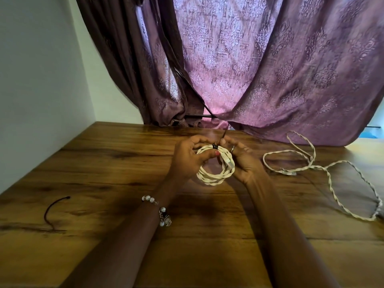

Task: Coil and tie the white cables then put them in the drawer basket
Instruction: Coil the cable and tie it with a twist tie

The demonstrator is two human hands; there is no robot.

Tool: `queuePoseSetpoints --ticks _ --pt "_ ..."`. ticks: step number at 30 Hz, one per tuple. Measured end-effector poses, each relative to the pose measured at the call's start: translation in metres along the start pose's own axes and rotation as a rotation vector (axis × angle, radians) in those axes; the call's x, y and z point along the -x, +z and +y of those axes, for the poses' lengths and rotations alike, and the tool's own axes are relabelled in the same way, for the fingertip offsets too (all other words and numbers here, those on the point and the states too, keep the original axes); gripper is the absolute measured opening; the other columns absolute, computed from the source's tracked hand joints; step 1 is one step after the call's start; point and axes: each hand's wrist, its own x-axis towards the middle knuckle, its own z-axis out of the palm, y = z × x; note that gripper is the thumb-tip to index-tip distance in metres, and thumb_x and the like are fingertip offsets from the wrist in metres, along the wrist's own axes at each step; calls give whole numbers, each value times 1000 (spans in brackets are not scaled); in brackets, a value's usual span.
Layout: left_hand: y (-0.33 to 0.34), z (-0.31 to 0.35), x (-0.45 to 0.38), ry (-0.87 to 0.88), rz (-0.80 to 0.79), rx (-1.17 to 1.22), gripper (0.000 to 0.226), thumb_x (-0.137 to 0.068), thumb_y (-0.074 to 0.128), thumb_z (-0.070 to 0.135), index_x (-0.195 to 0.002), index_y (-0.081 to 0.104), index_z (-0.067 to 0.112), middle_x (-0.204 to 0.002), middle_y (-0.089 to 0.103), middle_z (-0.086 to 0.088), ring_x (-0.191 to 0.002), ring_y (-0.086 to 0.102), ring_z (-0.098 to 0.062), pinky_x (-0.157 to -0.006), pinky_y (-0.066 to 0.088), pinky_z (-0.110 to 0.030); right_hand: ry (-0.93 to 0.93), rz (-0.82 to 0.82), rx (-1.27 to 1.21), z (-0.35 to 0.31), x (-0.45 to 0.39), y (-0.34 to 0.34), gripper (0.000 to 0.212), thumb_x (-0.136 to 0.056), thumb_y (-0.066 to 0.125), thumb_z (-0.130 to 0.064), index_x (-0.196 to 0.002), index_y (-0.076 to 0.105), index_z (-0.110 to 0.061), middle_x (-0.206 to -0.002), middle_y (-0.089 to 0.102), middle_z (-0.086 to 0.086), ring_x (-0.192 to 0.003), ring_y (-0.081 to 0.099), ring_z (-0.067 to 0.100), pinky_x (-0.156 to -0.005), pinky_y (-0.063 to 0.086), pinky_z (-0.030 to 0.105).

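A: Biggest first, what filled the top of the view?

B: Purple patterned curtain (259,65), 10 to 2 o'clock, its hem draped onto the far edge of the wooden table (104,163). White wall at 9–10. Table took up the whole lower half.

A: Cables?

B: Two white twisted ones. Loose cable (330,179) lay sprawled at 3 o'clock, uncoiled, in open loops on the tabletop, w/ a connector end near its middle. Well apart from the hands. Coiled cable (216,165) was at center, wound into a ring of several turns, held up btwn both hands just above the table.

A: Hands?

B: Left hand (187,156) gripped the coil's left side, fingers curled over the top, thumb pressing thru the ring. Right hand (242,159) cupped the right side, fingers curled round the strands; ring on one finger. A bead bracelet (161,210) sat on the left wrist.

A: Tied?

B: A dark tie (215,146) wrapped the coil at its 12 o'clock, tail sticking up past the right fingertips. Prob pinched there, too small to be sure.

A: Anything else?

B: A 2nd dark tie strip (53,210) lying curved at 8 o'clock, touching nothing.
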Motion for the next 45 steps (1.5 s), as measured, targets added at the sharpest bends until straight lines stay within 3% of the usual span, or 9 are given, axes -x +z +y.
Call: queuePoseSetpoints --ticks 3,6,9,13,24,31,36,43,45 --pt "0 -2 -1 -33 -6 56 27 -72 78 0 -97 70 -4 -69 69 -7 -47 54 -3 -47 43 -16 -96 -6 27 -2 2 -3 22 -67 65 5 -88 64 0 -76 71 16 -69 70 23 -67 59 35" --pt "-2 -2 -2 -42 -22 81 25 -71 79 2 -96 72 3 -68 69 -6 -47 54 -4 -47 44 -17 -184 -78 102 -5 8 -1 27 -53 76 -2 -80 72 -5 -74 72 12 -63 68 19 -65 58 31" --pt "-2 -2 -2 -35 -34 82 26 -70 79 2 -95 73 5 -66 67 -7 -45 51 -5 -45 41 -17 -265 -110 199 -7 9 -1 20 -51 77 -2 -69 76 -11 -75 73 5 -65 68 14 -63 56 26" --pt "-5 -2 -2 -43 -58 71 25 -71 78 0 -96 73 2 -65 68 -5 -46 48 -7 -45 39 -18 -430 -142 425 -13 10 -7 21 -62 72 4 -76 77 -10 -83 74 4 -78 70 19 -71 58 30" --pt "-3 0 -2 -120 -64 30 20 -72 76 -4 -85 71 10 -52 64 10 -40 47 0 -41 37 -15 -632 -183 785 -18 15 -12 26 -75 66 18 -84 75 -5 -79 73 0 -71 65 21 -63 54 27" --pt "-9 0 -4 -144 -22 59 19 -70 78 -2 -85 73 9 -65 65 -9 -46 49 -10 -43 40 -19 -729 -156 888 -20 17 -12 20 -72 68 14 -84 74 -1 -80 72 13 -72 68 23 -66 57 39" --pt "-10 -1 -5 -131 -20 14 19 -70 79 -1 -85 73 9 -65 65 -13 -45 49 -11 -42 40 -19 -919 -122 1120 -17 15 -6 21 -65 63 5 -78 75 -7 -72 71 6 -65 67 19 -55 56 41" --pt "-11 -6 -7 -145 -9 -42 19 -70 79 0 -87 73 6 -54 63 4 -41 48 -6 -44 39 -20 -1091 -86 1293 -14 18 0 16 -64 65 4 -74 75 -5 -70 71 4 -65 63 12 -54 52 24" --pt "-12 -7 -8 -134 1 -68 22 -70 80 1 -90 73 3 -58 64 0 -43 49 -7 -46 39 -20 -1127 -73 1331 -13 18 1 16 -63 65 3 -73 74 -6 -70 71 4 -66 61 11 -55 50 19"
